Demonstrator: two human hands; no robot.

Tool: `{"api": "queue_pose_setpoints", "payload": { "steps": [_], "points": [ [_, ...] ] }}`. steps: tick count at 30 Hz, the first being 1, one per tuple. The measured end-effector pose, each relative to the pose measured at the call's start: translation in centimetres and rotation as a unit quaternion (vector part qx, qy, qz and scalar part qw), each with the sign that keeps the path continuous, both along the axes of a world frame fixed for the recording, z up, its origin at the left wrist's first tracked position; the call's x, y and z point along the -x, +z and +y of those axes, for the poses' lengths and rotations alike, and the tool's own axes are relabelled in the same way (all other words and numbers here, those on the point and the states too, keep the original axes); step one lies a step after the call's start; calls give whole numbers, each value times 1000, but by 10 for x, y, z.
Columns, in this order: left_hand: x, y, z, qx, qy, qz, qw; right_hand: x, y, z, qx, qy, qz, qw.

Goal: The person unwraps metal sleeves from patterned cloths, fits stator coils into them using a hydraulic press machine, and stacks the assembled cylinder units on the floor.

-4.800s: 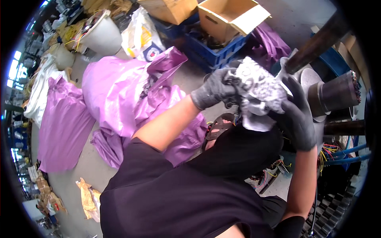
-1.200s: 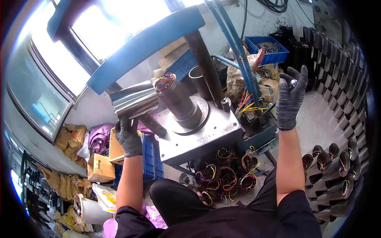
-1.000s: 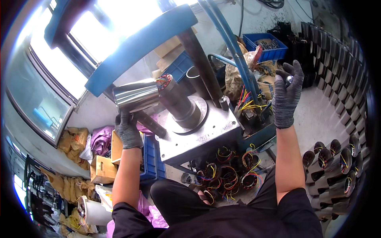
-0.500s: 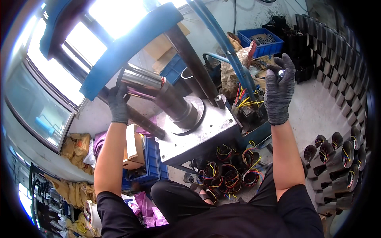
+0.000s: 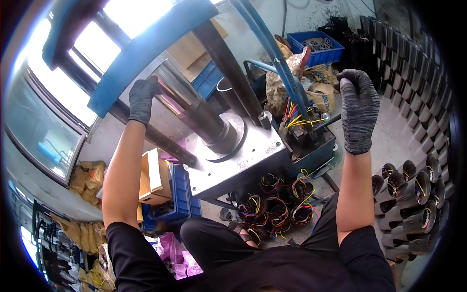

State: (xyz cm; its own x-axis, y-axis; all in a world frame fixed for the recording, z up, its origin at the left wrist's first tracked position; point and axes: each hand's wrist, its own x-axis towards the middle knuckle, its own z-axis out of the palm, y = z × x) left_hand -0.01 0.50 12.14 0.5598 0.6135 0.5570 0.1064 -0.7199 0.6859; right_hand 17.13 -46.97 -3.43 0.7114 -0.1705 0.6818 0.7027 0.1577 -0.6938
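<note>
While the left hand [image 5: 140, 101] has its fingers up at the shiny metal sleeve [image 5: 174, 80], which lines up with the dark cylinder [image 5: 210, 122] on the steel plate [image 5: 221, 174], can't tell if it's pinching; right hand's [image 5: 360, 111] curled, can't see around what, if anything.

- Daylight burns the windows [image 5: 99, 46] white.
- Bright streaks line the metal sleeve [image 5: 173, 79].
- The press plate [image 5: 250, 155] shines; shadow lies below its front edge.
- Fisheye distortion bends outer lines toward a black rim.

Blue crate [image 5: 327, 57] near crumpled sack [image 5: 278, 90]
</note>
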Motion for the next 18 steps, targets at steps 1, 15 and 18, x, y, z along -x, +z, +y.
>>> {"api": "queue_pose_setpoints", "payload": {
  "steps": [1,15,18],
  "points": [
    [2,0,4,-57,9,22,998,-1,-2,-2,11,20,1,1000],
    [24,-162,-29,229,-149,-283,919,36,23,-25,302,-38,-91,948],
    [25,-250,-22,262,-143,-283,912,39,19,-24,372,-45,-108,921]
  ]
}}
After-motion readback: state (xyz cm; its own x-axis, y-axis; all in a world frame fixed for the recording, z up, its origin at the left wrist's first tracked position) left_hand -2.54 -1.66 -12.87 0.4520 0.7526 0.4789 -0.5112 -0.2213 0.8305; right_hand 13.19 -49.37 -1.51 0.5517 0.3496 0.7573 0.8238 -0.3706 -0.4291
